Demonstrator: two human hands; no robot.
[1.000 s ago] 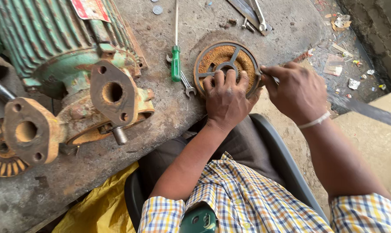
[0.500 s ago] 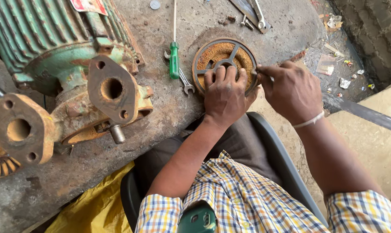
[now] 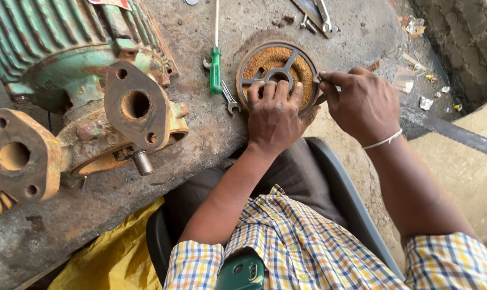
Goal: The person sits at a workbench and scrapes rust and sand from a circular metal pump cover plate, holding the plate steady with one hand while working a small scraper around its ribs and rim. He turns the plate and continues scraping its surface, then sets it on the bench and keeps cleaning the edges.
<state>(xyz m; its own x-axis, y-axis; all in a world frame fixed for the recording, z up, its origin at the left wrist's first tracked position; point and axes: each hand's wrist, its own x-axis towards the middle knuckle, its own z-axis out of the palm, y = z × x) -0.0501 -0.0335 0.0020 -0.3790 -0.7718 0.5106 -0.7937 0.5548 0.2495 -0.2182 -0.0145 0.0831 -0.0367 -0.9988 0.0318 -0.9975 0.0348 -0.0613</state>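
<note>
A round rusty metal disc [image 3: 276, 62] with spokes and a grey rim lies on the concrete slab [image 3: 243, 129] near its front edge. My left hand [image 3: 274, 117] presses down on the disc's near side, fingers spread over the hub. My right hand [image 3: 362, 102] is at the disc's right rim, fingers pinched on a thin metal tool [image 3: 320, 96] whose tip touches the rim. Most of that tool is hidden in the hand.
A green-handled screwdriver [image 3: 216, 64] and a small spanner [image 3: 228, 99] lie left of the disc. A large green motor with rusty pump flanges [image 3: 130, 107] fills the left. More spanners [image 3: 321, 19] lie at the back. Yellow plastic [image 3: 109, 252] lies below the slab.
The view has shifted slightly. My right hand has moved a little along the disc's right rim; my left hand stays pressed on the disc.
</note>
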